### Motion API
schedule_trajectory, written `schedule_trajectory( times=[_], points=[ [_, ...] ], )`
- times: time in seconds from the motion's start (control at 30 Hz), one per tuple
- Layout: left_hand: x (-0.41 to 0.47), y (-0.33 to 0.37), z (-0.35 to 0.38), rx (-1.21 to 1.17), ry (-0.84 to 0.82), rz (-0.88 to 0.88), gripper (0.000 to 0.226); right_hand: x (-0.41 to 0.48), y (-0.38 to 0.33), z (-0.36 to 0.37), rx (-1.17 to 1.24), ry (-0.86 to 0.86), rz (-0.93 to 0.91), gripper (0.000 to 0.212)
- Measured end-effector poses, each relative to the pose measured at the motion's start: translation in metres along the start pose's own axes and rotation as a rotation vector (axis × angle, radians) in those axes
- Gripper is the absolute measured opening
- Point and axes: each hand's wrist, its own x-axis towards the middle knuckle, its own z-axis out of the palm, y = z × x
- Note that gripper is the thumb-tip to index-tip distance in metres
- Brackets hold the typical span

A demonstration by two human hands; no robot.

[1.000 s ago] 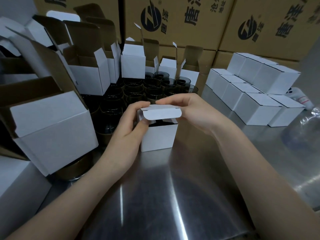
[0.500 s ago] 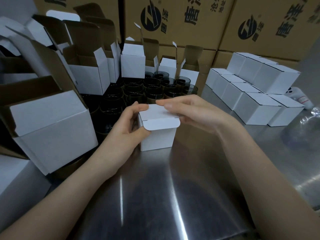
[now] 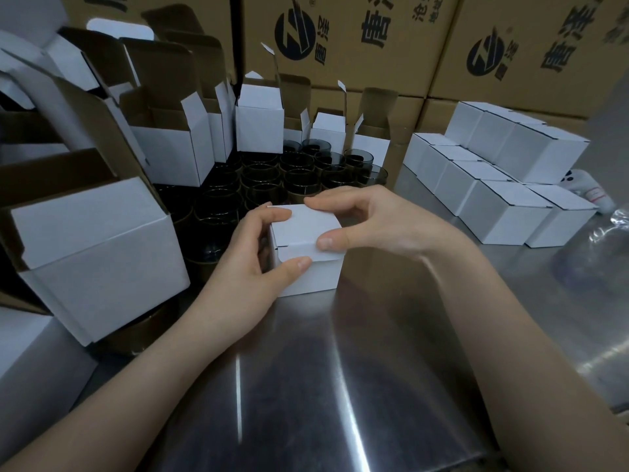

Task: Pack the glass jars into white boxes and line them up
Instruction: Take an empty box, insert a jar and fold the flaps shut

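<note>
Your left hand [image 3: 245,264] curls round the near-left corner of the small white box [image 3: 303,223], fingers on its top and thumb on its front. Your right hand [image 3: 381,226] pinches the same box from the other side, with the forefinger along the far top edge and the thumb pressing the lid's front flap against the front wall. The box stands on the steel table [image 3: 340,386], just in front of the jars. With the lid down, you cannot see what is inside it.

Behind the box, the dark glass jars [image 3: 299,178] stand packed together. Your hands cover the nearest ones, and the rows at the left fade into shadow. Open white boxes [image 3: 170,155] ring them, and a larger open box [image 3: 95,253] at your left hides the jar beneath it, apart from a dark rim.

To your right, closed white boxes [image 3: 503,212] lie in rows, some stacked. Past them a small white item [image 3: 589,192] carries a red label too blurred to read, and the clear plastic [image 3: 609,240] is cut off by the frame edge.

The brown cartons [image 3: 340,39] at the back bear a round dark logo and large Chinese characters, clipped at the top. The smaller print is illegible.
</note>
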Motion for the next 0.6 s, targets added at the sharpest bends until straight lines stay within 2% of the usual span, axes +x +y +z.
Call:
schedule_trajectory(
  times=[0.23, 0.43, 0.6],
  points=[
    [-0.0009, 0.003, -0.0002, 0.15, -0.016, 0.041, 0.048, -0.0005, -0.0028, 0.0018, -0.141, -0.009, -0.045, 0.059],
    [-0.0027, 0.0055, 0.0008, 0.196, -0.016, 0.055, 0.048, -0.0021, -0.0004, 0.0038, -0.243, -0.02, -0.06, 0.074],
    [-0.0032, 0.0052, -0.0007, 0.191, -0.021, 0.044, 0.051, -0.0011, -0.0021, 0.005, -0.272, -0.003, -0.091, 0.064]
  ],
)
